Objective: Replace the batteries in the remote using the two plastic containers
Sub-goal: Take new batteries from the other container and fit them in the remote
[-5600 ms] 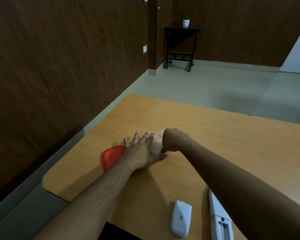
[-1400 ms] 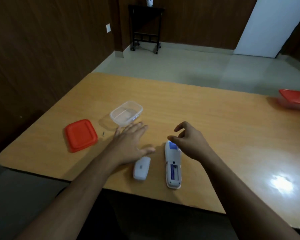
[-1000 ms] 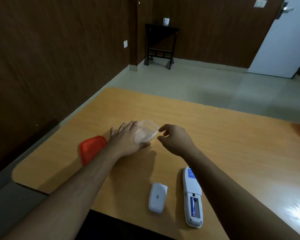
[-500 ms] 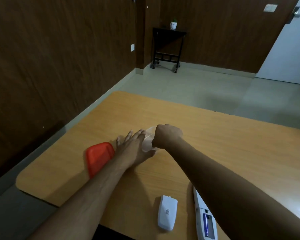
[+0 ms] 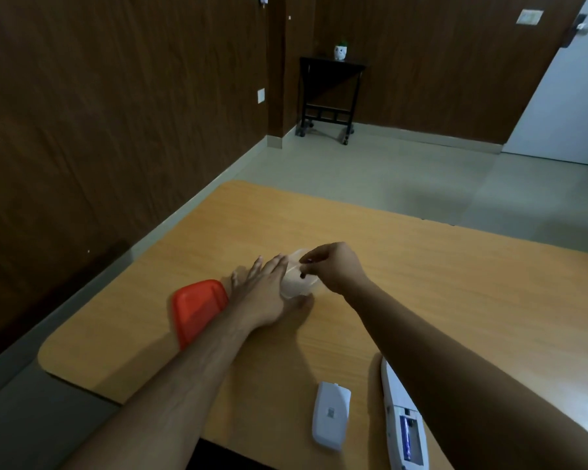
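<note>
A clear plastic container (image 5: 297,287) stands open on the wooden table (image 5: 421,283), its red lid (image 5: 197,308) lying to its left. My left hand (image 5: 263,295) rests flat against the container's left side, fingers straight. Just above the container's rim, my right hand (image 5: 335,269) pinches a small dark battery (image 5: 302,274) in its fingertips. The white remote (image 5: 404,418) lies face down at the near edge, partly under my right forearm. Its compartment is open with one battery (image 5: 407,439) inside. The white battery cover (image 5: 331,413) lies left of the remote.
The table's left edge and rounded near-left corner (image 5: 48,357) are close to the lid. Beyond the table are a tiled floor, dark wood walls, a black side table (image 5: 330,96) and a white door (image 5: 571,96).
My right hand has lifted from a fist down in the container to a pinch above its rim, with a small dark battery showing. The left hand stays against the container.
</note>
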